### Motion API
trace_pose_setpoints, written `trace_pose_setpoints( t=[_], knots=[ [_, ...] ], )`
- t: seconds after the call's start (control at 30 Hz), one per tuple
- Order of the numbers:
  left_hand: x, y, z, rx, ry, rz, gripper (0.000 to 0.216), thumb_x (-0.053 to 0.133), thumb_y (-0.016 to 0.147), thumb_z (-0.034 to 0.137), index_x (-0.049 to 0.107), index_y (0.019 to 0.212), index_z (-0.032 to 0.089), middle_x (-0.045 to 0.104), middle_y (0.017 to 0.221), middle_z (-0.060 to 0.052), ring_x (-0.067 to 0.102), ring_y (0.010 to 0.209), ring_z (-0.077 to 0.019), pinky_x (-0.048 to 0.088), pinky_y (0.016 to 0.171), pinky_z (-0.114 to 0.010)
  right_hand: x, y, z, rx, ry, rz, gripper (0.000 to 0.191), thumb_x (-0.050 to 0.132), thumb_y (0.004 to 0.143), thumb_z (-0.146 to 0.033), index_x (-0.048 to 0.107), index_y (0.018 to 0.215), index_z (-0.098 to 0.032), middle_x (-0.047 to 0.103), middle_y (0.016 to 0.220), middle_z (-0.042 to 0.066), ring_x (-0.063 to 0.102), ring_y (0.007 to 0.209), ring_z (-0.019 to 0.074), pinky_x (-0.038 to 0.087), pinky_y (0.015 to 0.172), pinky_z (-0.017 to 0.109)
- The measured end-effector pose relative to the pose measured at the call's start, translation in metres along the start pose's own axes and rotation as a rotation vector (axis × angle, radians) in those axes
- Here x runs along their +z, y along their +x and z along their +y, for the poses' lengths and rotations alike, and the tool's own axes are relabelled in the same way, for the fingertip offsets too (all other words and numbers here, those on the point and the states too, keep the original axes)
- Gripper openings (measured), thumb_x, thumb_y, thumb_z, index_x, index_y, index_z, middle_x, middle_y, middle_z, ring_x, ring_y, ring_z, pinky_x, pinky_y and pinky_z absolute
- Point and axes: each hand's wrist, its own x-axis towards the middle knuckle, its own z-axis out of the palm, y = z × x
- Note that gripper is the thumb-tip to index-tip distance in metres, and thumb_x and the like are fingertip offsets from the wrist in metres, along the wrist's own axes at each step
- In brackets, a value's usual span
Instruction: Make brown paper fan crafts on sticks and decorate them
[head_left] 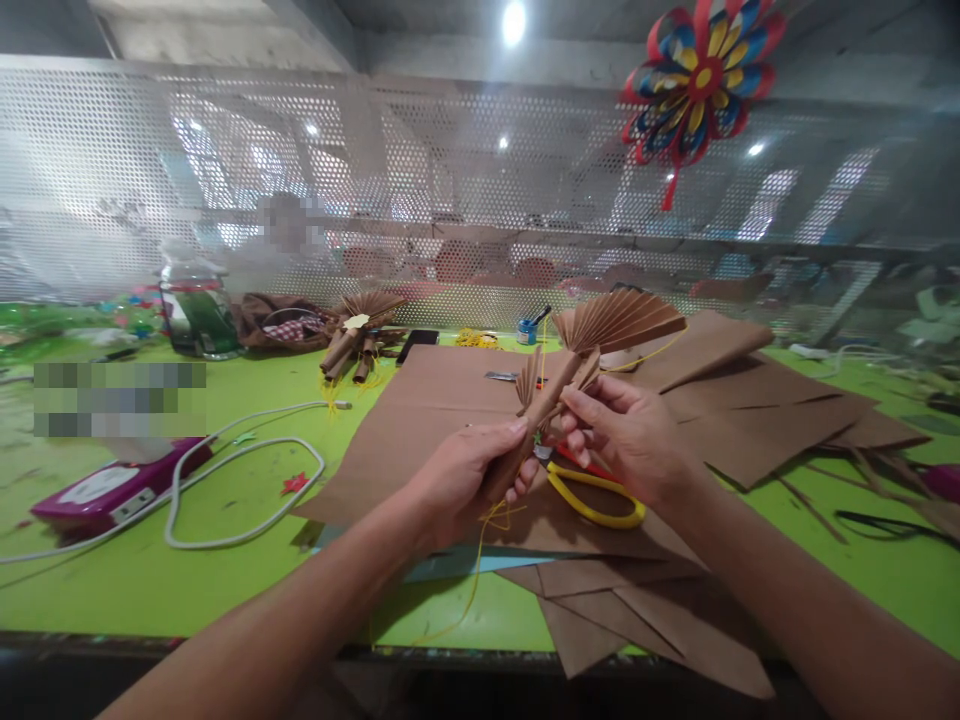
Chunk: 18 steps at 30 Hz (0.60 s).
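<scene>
My left hand (480, 460) is wrapped round a rolled brown paper tube (551, 390), held tilted above the table. Pleated brown paper fans are joined to it, a large fan (619, 318) at its upper end and a small fan (527, 382) at its side. Thumb and fingers of my right hand (626, 430) pinch at the tube's right side, by a folded paper piece and yellow string (645, 352); exactly what they grip is hidden. More yellow string (480, 570) hangs below my left hand. Scissors with a yellow handle (600, 500) lie beneath my hands on a brown paper sheet (420, 440).
Brown paper sheets (780, 400) are stacked at right, with loose pieces (637, 610) at the front edge. A purple power strip (120, 500), white cable (247, 540) and large bottle (199, 310) stand left. Another paper-fan piece (349, 340) lies behind. A perforated screen (450, 150) borders the table.
</scene>
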Motion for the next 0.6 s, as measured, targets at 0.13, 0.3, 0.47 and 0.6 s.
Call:
trace_pose_setpoints(
  t=[0.13, 0.3, 0.47, 0.6],
  knots=[
    [0.0011, -0.0011, 0.0008, 0.002, 0.001, -0.005, 0.031, 0.048, 0.084, 0.037, 0.06, 0.087, 0.009, 0.052, 0.064, -0.003, 0.045, 0.055, -0.0085, 0.034, 0.055, -0.022, 0.0012, -0.0009, 0.0017, -0.024, 0.002, -0.008, 0.022, 0.069, 0.071, -0.033, 0.058, 0.076, -0.015, 0.061, 0.06, -0.001, 0.053, 0.044, 0.0068, 0.046, 0.038, 0.017],
    [0.0012, -0.0007, 0.0009, 0.004, -0.01, 0.004, 0.03, 0.048, 0.084, 0.037, 0.06, 0.086, 0.009, 0.052, 0.064, -0.003, 0.045, 0.054, -0.0081, 0.034, 0.054, -0.021, 0.0012, -0.0004, 0.0027, -0.049, -0.011, -0.009, 0.023, 0.069, 0.071, -0.034, 0.056, 0.078, -0.017, 0.063, 0.061, -0.001, 0.054, 0.044, 0.0079, 0.046, 0.038, 0.019],
    [0.0005, -0.0005, 0.0, 0.015, 0.002, 0.002, 0.03, 0.05, 0.083, 0.037, 0.06, 0.092, 0.01, 0.053, 0.066, -0.003, 0.046, 0.057, -0.0083, 0.035, 0.055, -0.021, 0.002, -0.0012, 0.0022, -0.061, -0.021, -0.004, 0.024, 0.068, 0.072, -0.034, 0.055, 0.081, -0.017, 0.063, 0.061, 0.0, 0.055, 0.044, 0.0083, 0.047, 0.039, 0.019],
    [0.0013, -0.0009, -0.0006, 0.025, 0.018, 0.002, 0.029, 0.049, 0.084, 0.037, 0.06, 0.085, 0.01, 0.052, 0.065, -0.003, 0.045, 0.056, -0.0081, 0.035, 0.054, -0.021, 0.003, -0.0017, 0.0022, -0.081, -0.026, 0.002, 0.023, 0.068, 0.072, -0.033, 0.055, 0.082, -0.017, 0.063, 0.061, 0.0, 0.055, 0.045, 0.0086, 0.048, 0.04, 0.02]
  ],
)
